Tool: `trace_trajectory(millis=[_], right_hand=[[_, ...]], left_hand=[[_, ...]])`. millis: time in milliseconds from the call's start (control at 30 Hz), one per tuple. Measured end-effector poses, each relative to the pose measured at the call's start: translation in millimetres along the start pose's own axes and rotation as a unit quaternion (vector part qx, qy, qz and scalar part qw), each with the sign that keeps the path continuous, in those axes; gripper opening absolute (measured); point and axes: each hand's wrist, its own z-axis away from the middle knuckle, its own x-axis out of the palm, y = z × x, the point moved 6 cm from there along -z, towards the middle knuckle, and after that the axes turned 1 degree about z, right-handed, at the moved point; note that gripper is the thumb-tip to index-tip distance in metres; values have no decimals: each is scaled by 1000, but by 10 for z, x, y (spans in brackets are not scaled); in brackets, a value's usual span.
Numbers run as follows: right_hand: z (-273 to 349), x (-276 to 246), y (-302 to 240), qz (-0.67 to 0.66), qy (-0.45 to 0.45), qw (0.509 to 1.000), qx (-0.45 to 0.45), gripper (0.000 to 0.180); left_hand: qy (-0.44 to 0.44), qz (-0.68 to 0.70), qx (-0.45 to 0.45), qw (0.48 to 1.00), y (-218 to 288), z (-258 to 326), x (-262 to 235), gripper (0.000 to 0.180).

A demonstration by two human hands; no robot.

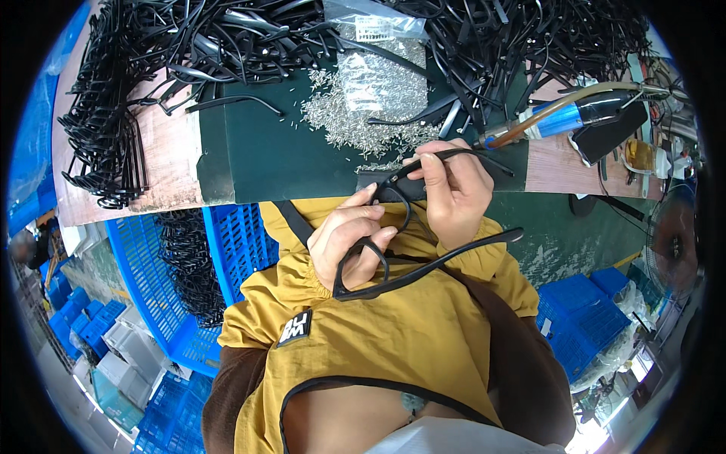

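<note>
A small assembly workshop is showing here: heaps of black eyeglass parts (pixel 189 38) are covering the workbench (pixel 174 163), with metal pins (pixel 355 113) and blue crates (pixel 162 280) lying around.

Pin heap (pixel 363 121) on mat (pixel 257 159), behind glasses frame (pixel 393 250); crate (pixel 166 303) left.

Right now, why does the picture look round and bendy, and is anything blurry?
In the head view, the fisheye lens bends the wooden table edge and leaves black corners; the black plastic glasses frame in both hands is sharp, while the blue plastic crates near the rim look soft; the heap of small silvery metal pins glints brightly.
</note>
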Motion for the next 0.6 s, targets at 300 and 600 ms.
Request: trace_trajectory(millis=[300, 600], right_hand=[[143, -302, -63, 178, -227, 928, -236, 22], [-630, -1217, 295, -187, 285, 935, -95, 49]], left_hand=[[-144, -88, -64, 984, 123, -64, 142, 33], [-177, -73, -93, 977, 73, 10, 125, 40]])
